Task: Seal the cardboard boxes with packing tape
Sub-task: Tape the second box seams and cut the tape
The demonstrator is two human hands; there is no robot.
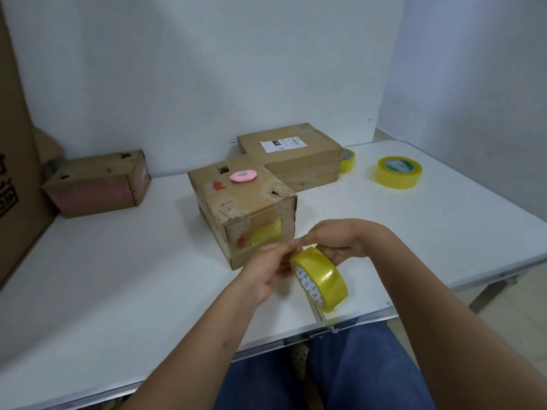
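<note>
A yellow roll of packing tape (324, 281) is held above the table's front edge. My right hand (340, 241) grips the roll from behind at its top. My left hand (268, 269) pinches at the roll's upper edge, where the tape end seems to be. Just beyond the hands stands a worn cardboard box (236, 208) with a strip of yellowish tape on its near side. A pink box cutter (243, 176) lies on top of it.
A flatter box with a white label (291, 155) sits behind, a second tape roll (398, 172) to its right and a third roll (347, 159) tucked beside it. A pinkish carton (97, 184) lies at the left, next to a tall cardboard sheet (14, 161). White table (118, 276).
</note>
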